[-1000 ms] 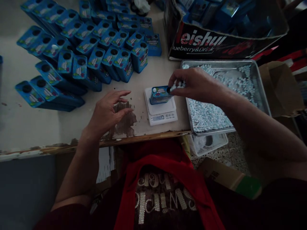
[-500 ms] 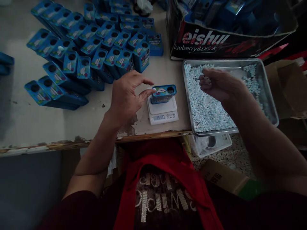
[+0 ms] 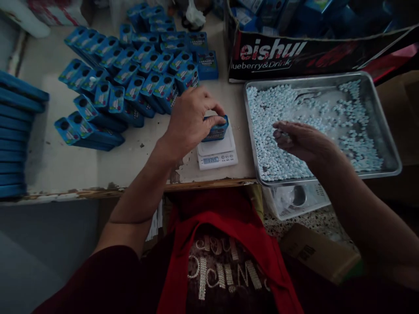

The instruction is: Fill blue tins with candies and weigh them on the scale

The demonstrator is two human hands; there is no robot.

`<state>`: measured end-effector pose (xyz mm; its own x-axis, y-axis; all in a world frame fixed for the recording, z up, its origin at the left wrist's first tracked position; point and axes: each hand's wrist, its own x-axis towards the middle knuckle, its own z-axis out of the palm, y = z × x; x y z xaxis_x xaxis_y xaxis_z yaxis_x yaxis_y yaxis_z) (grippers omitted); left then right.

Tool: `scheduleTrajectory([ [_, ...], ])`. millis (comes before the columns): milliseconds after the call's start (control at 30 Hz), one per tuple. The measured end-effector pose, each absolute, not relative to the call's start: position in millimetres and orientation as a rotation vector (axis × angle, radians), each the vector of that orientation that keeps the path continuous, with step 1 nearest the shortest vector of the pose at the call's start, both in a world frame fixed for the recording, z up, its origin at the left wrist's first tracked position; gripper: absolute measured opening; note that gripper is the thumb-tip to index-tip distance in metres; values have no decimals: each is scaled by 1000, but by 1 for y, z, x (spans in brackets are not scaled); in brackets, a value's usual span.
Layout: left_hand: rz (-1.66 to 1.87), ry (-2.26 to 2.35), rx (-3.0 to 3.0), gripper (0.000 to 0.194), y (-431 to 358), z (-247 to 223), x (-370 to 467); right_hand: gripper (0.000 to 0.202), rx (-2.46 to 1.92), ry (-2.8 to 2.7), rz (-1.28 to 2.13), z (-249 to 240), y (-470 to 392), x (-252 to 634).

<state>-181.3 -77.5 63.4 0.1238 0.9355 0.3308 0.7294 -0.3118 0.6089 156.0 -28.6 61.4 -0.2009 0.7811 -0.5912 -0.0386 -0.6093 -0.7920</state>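
A small blue tin [image 3: 214, 133] stands on a white digital scale [image 3: 218, 159] near the table's front edge. Thumb and fingers of my left hand [image 3: 193, 115] are at the tin's top, covering much of its opening; whether a small piece is between the fingertips is hidden. Over the metal tray [image 3: 396, 161] of pale blue and white candies [image 3: 278, 161], my right hand [image 3: 299, 141] is curled around a few candies. The scale's display is lit, its digits hard to read.
Many blue tins with round openings [image 3: 131, 72] stand at the back left. More blue tins [image 3: 15, 139] line the far left. A black cardboard box [image 3: 271, 56] of blue packs sits behind the tray. Below the tray is a white basket [image 3: 284, 211].
My left hand has moved right onto the top of the tin on the scale. My right hand is lower over the tray. The view has shifted, showing more tins at the left.
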Motion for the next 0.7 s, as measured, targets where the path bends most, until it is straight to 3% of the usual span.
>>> scheduleTrajectory([
  [233,1161,1867,2072,44,-107,73,-219,33,-1317,-1090,1863,74,-34,131],
  [500,1328,1979,2018,44,-156,65,-269,11,-1282,-1425,1851,104,-23,85],
  [700,1408,1925,2041,49,-158,56,-281,10,-1146,-1856,1689,127,-18,50],
])
